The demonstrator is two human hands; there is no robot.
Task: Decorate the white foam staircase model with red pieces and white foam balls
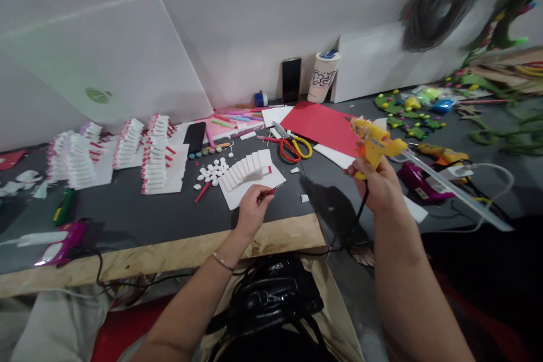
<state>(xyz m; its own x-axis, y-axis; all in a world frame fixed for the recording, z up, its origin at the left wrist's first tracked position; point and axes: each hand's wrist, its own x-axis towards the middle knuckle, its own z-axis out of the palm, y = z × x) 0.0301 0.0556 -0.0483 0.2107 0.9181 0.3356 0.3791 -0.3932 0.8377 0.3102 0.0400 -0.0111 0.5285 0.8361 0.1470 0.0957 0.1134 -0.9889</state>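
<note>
1. Gripping a yellow hot glue gun (pixel 375 144), the right hand (pixel 375 184) holds it up above the right side of the worktop (pixel 127 220), with the fingers (pixel 365 168) closed around its handle. A long translucent strip (pixel 453 189) runs from the gun toward the lower right, and a black cord (pixel 358 218) hangs below the hand.
2. The left hand (pixel 253 210) sits at the near corner of a white foam sheet (pixel 237 195), its fingers (pixel 262 195) pinching a thin red-tipped item (pixel 267 194). Stepped white strips (pixel 241 172) lie on the sheet.
3. Open grey worktop separates the sheet from the gun. A plywood strip (pixel 169 254) lines the near edge, just below the left hand.
4. Nearby lie one pair of scissors (pixel 294 147), one red sheet (pixel 318 127), two phones (pixel 291 79) (pixel 195 137) and one patterned cup (pixel 322 76). Three or four stepped white stacks (pixel 155 161) stand to the left.
5. The small white pieces (pixel 214 172) are too bunched to count exactly. The left-hand item is too small to name, and a black bag (pixel 271 300) is cut off by the lower frame edge.
</note>
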